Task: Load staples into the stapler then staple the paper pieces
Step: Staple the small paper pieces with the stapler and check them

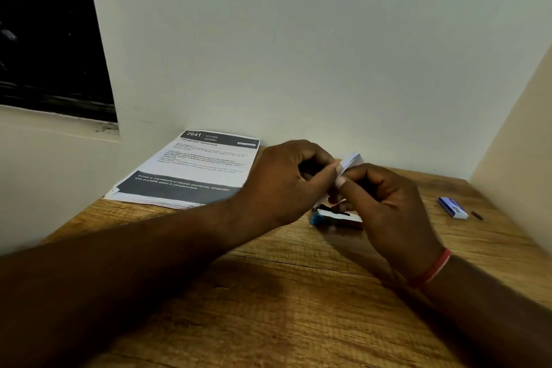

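Both my hands meet above the wooden table (268, 308). My left hand (283, 182) and my right hand (385, 203) pinch a small white packet (352, 161) between their fingertips; it looks like a staple box or a folded paper, I cannot tell which. Below them a blue and black stapler (331, 218) lies on the table, partly hidden by my right hand. A stack of printed paper sheets (191, 170) lies against the wall to the left.
A small blue and white staple box (452, 207) lies at the right, with a short dark strip (477, 215) beside it. Walls close the table in at the back and right. A dark window (47, 33) is at the upper left.
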`<state>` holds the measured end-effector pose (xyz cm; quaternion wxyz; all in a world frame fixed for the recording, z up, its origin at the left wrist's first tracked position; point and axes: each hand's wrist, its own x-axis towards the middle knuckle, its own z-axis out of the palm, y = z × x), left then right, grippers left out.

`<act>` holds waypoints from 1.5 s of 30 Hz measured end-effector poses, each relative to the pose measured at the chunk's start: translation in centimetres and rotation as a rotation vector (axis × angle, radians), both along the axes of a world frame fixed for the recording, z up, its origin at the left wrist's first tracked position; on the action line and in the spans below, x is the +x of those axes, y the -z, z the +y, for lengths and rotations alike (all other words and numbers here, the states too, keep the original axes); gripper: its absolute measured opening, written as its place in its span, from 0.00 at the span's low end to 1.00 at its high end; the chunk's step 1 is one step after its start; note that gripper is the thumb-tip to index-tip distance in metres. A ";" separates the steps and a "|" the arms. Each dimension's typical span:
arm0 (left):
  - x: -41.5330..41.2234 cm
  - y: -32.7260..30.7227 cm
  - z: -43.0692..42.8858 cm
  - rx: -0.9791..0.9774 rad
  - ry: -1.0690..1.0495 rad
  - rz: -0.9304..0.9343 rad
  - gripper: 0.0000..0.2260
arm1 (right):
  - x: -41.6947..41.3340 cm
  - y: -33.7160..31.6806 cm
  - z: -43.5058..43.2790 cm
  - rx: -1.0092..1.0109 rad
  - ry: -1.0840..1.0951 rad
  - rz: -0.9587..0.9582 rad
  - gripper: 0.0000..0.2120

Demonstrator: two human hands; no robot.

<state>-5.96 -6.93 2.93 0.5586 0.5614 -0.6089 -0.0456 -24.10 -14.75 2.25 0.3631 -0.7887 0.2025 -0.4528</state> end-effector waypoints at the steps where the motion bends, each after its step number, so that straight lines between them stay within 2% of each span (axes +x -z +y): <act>1: 0.0 0.0 0.0 -0.003 -0.001 -0.014 0.02 | 0.0 -0.1 0.2 0.042 -0.024 -0.017 0.11; 4: 0.1 0.1 -0.2 -0.033 -0.011 -0.061 0.02 | 0.0 -0.3 0.3 0.165 -0.051 -0.031 0.18; 9: 0.0 0.1 -0.2 -0.025 -0.033 -0.079 0.05 | 0.2 -0.3 0.0 0.327 -0.111 -0.056 0.13; 15: -0.1 0.1 -0.1 0.006 -0.007 -0.011 0.05 | 0.2 -0.3 -0.1 0.195 -0.099 -0.044 0.12; 19: -0.5 0.1 0.2 -0.053 0.037 0.017 0.02 | 0.2 -0.4 0.3 0.091 -0.088 -0.031 0.13; 25: -0.4 -0.4 0.1 -0.050 0.020 0.026 0.06 | 0.4 -0.2 0.5 -0.039 -0.055 0.013 0.13; 29: 0.0 -0.6 -0.2 0.002 0.097 0.045 0.09 | 0.4 -0.1 0.4 -0.056 -0.045 0.023 0.13; 32: 0.2 -0.3 -0.2 0.021 0.134 0.066 0.04 | 0.3 0.0 0.1 0.001 -0.040 -0.012 0.13; 33: 0.2 -0.1 -0.3 0.037 0.144 0.097 0.03 | 0.2 -0.1 -0.1 0.047 -0.045 -0.045 0.13; 34: 0.3 0.2 -0.6 0.060 0.124 0.134 0.07 | 0.2 -0.1 -0.2 0.101 -0.049 -0.082 0.12; 36: 0.7 0.8 -1.2 0.165 0.027 0.220 0.20 | 0.1 -0.2 -0.5 0.206 -0.069 -0.158 0.12; 38: 1.1 0.8 -1.3 0.276 0.026 0.405 0.33 | 0.2 -0.1 -0.8 0.281 -0.106 -0.211 0.12; 39: 1.5 1.0 -1.5 0.304 0.103 0.560 0.35 | 0.3 0.0 -0.9 0.306 -0.124 -0.227 0.13; 41: 2.0 0.9 -1.7 0.340 0.310 0.826 0.25 | 0.4 0.1 -0.9 0.344 -0.154 -0.245 0.14; 42: 2.1 0.7 -1.5 0.337 0.376 0.874 0.21 | 0.5 0.2 -0.9 0.364 -0.163 -0.247 0.14; 45: 2.1 0.3 -0.8 0.305 0.375 0.825 0.20 | 0.5 0.2 -0.9 0.453 -0.172 -0.252 0.12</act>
